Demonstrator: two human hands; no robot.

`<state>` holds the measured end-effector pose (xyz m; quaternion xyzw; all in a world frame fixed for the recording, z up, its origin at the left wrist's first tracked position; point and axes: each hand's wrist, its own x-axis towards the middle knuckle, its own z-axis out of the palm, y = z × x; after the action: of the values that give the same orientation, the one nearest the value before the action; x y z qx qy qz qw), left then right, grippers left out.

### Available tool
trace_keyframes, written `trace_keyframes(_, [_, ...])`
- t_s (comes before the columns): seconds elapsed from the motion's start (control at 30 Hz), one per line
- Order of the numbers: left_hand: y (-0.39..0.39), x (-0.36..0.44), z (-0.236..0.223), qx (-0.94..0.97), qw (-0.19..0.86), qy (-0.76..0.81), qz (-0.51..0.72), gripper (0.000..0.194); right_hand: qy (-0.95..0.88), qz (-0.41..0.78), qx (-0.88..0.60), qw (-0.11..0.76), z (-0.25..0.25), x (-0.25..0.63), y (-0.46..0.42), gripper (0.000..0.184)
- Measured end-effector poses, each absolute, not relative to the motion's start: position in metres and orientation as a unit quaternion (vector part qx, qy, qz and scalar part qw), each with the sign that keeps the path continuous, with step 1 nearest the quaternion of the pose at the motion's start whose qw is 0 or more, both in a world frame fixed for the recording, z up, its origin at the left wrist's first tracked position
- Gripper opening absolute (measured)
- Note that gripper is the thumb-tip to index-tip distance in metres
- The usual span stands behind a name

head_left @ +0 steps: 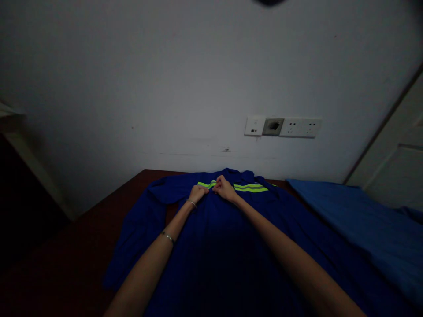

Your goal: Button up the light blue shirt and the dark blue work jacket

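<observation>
A dark blue work jacket point(214, 246) with yellow-green reflective stripes point(251, 188) lies spread flat on a dark brown table point(66, 251), its collar toward the wall. Both my arms reach out over it. My left hand point(197, 193), with a bracelet at the wrist, is closed on the jacket's fabric at the chest near the collar. My right hand point(224, 189) is closed on the fabric right beside it, the two hands almost touching at the jacket's front opening.
More blue cloth point(357, 224) lies at the right on the table. A white wall with a row of sockets point(282, 127) stands just behind the table. A white door point(396, 158) is at the far right, dark furniture at the left.
</observation>
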<state>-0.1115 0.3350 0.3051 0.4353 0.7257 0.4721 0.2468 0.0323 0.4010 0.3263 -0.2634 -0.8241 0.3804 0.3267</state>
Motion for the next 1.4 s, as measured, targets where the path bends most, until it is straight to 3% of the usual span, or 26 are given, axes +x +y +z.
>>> trace_keyframes(0.3, [0.331,-0.108,0.307,0.437,0.242,0.724,0.475,0.012,-0.91,0.201,-0.239,0.273,0.346,0.055,0.397,0.032])
trace_keyframes(0.47, [0.328,-0.103,0.307,0.437,0.227,0.725,0.482,0.02,-0.908,0.155,-0.266,0.284,0.364,0.102,0.41,0.033])
trace_keyframes(0.83, [0.321,-0.097,0.305,0.407,0.136,0.728,0.535,0.026,-0.832,0.153,-0.394,0.359,0.316,0.234,0.443,0.03])
trace_keyframes(1.03, [0.324,-0.099,0.303,0.376,0.164,0.699,0.586,0.025,-0.804,0.181,-0.413,0.388,0.299,0.246,0.438,0.027])
trace_keyframes(1.2, [0.326,-0.095,0.325,0.221,0.239,0.651,0.686,0.028,-0.795,0.199,-0.417,0.392,0.298,0.245,0.441,0.026])
trace_keyframes(1.4, [0.348,-0.053,0.361,0.244,0.207,0.611,0.724,0.031,-0.743,0.31,-0.421,0.417,0.295,0.248,0.451,0.022])
